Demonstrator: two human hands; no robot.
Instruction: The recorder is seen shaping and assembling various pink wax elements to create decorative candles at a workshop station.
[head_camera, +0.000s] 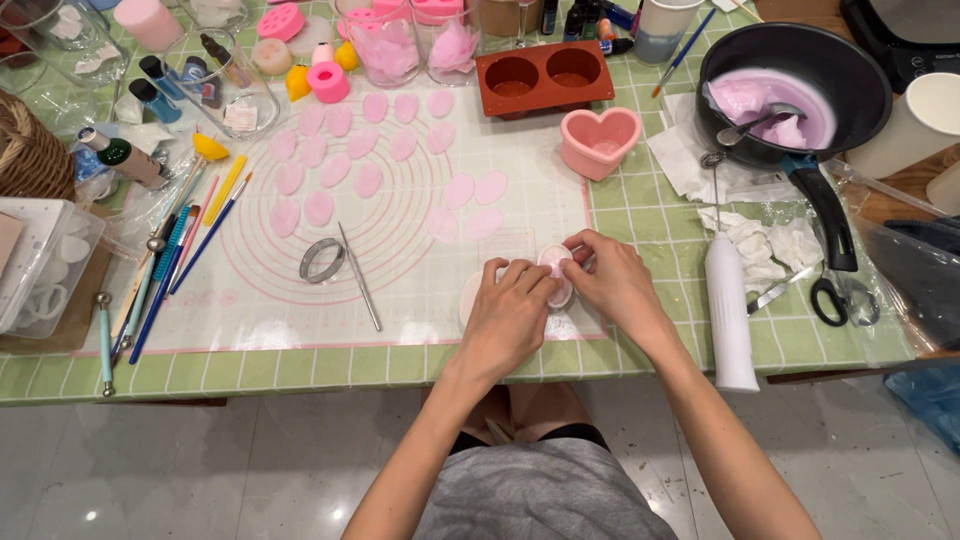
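Both hands meet just nearer than the centre of the white mat (420, 300): the left hand (508, 318) and right hand (612, 283) pinch a small pink rose (556, 274) of petals between fingertips. Pressing lightly would likely spare it (the petals look soft). Beyond lie about seventeen loose petals (368, 180), one ring cutter (322, 260), one heart mould (599, 141).

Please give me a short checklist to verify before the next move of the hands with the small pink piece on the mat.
1. Both hands on the pink piece: left hand and right hand pinch it together: ok.
2. Piece over the mat, not the table edge: ok.
3. Loose pink petals within reach: ok.
4. Metal ring cutter and thin metal tool apart from the hands: ok.
5. Piece's shape under the fingers: cannot tell.
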